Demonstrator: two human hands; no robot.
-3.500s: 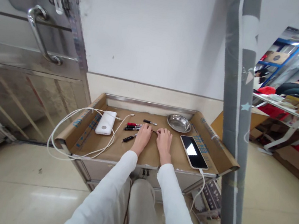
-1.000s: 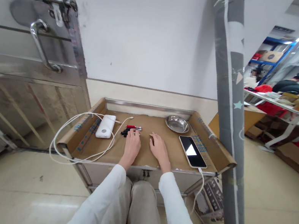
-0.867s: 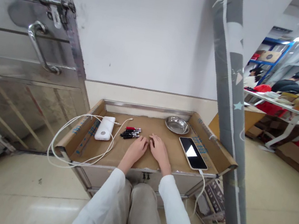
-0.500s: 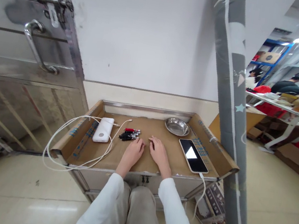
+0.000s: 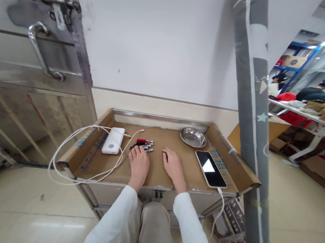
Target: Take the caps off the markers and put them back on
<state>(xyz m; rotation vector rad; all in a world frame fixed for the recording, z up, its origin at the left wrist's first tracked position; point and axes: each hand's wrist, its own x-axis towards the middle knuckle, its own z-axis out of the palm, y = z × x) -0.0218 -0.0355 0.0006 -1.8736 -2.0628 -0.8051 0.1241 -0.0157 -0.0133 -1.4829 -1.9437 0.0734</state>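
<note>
A small cluster of pens (image 5: 145, 142), one red and several black with silvery ends, lies left of centre on the cardboard-covered tabletop (image 5: 154, 170). My left hand (image 5: 139, 165) is at the near side of this cluster, palm down, fingers slightly apart. Its fingertips cover part of the nearest black pens; whether they touch them I cannot tell. My right hand (image 5: 172, 165) rests on the cardboard right of centre, fingers stretched loosely forward, holding nothing. Behind it to the right sits a round, shallow steel bowl (image 5: 193, 138).
A white power bank (image 5: 113, 141) with a looped white cable (image 5: 55, 161) lies at the left. On the right is a phone (image 5: 210, 170) with a cable plugged in. Cardboard-wrapped sides edge the tabletop. A tall grey wrapped roll (image 5: 256, 96) leans beside it; people sit farther back.
My left hand has shifted left and turned from beside the pens to over their near edge, its fingers spreading a little. My right hand has stayed in place.
</note>
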